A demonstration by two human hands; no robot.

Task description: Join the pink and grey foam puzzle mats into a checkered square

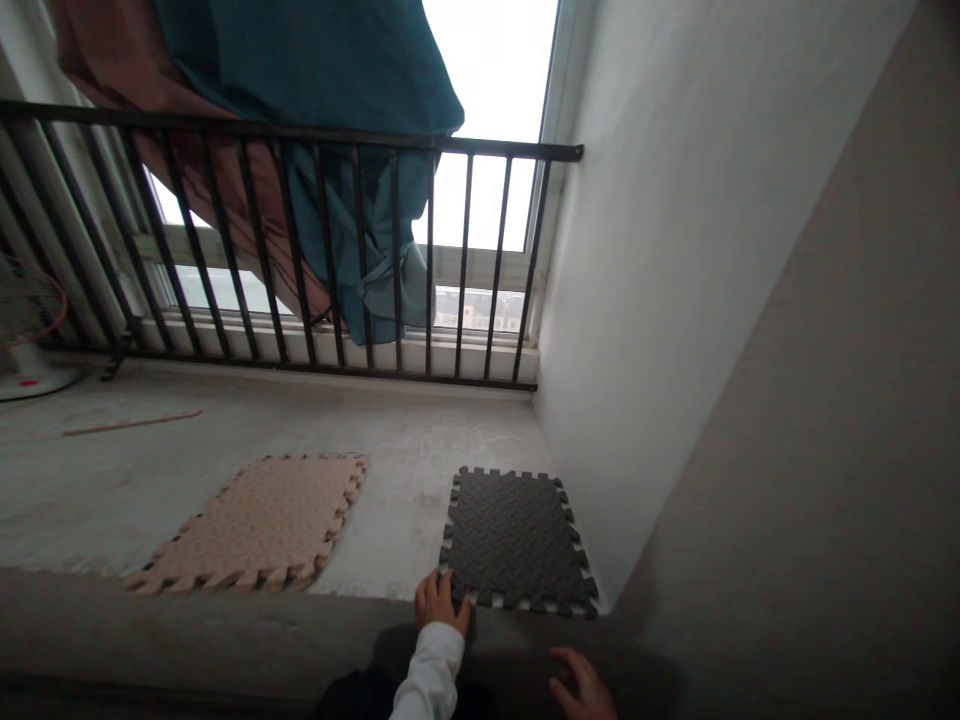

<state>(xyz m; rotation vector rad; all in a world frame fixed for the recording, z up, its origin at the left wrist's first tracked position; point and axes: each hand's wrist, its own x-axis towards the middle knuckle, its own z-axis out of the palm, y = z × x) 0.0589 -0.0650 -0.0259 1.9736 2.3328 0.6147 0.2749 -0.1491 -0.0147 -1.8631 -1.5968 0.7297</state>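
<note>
A dark grey interlocking foam floor tile [517, 535] lies flat on the pale ledge, close to the wall on the right. At its near left corner is my left hand [441, 603], in a white sleeve. The fingers are bent at the tile's edge, with the thumb apart from them and the corner between. My right hand [581, 688] hangs lower, in front of the ledge, touching nothing; its thumb and fingers are parted. Farther left on the ledge rests a beige interlocking foam tile [262, 520], apart from the dark one.
Along the window runs a black metal railing [300, 130], with teal cloth [322, 60] and pinkish cloth [120, 60] hanging at it. A white fan [34, 370] stands at far left near a thin stick [133, 423]. The right wall [660, 250] bounds the ledge.
</note>
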